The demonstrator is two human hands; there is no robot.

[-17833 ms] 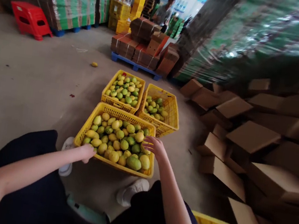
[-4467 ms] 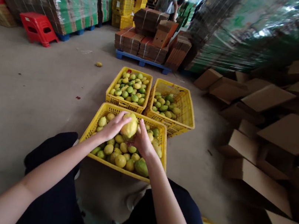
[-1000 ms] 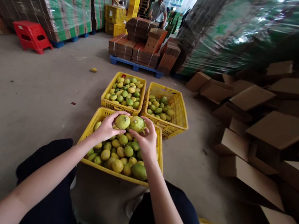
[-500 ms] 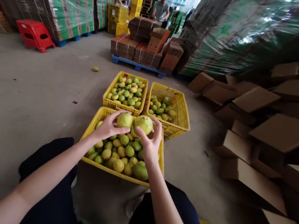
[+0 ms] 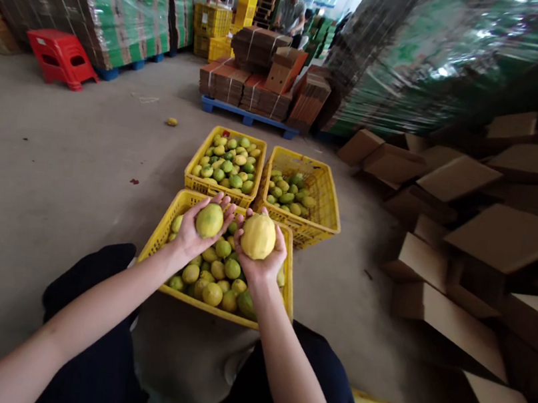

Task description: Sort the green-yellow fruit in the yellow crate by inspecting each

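Left hand (image 5: 186, 235): palm up, fingers loosely cupped, holding a green-yellow lemon-like fruit (image 5: 209, 221). Looks roundish from here; long axis hard to tell. Below both hands, a yellow crate (image 5: 164, 219) of similar fruit (image 5: 212, 294). Right hand (image 5: 267, 265): palm up, fingers cupped round a larger, pale yellow fruit (image 5: 258, 236); ridges run forward, so long axis probably does too. Step, as judged: looking over the pair, side by side. Next move calls for firmer fingers before either palm tilts.

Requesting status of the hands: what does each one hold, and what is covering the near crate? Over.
Left hand: holds greenish fruit. Right hand: holds larger yellow fruit. Near crate: partly covered by both hands and forearms.
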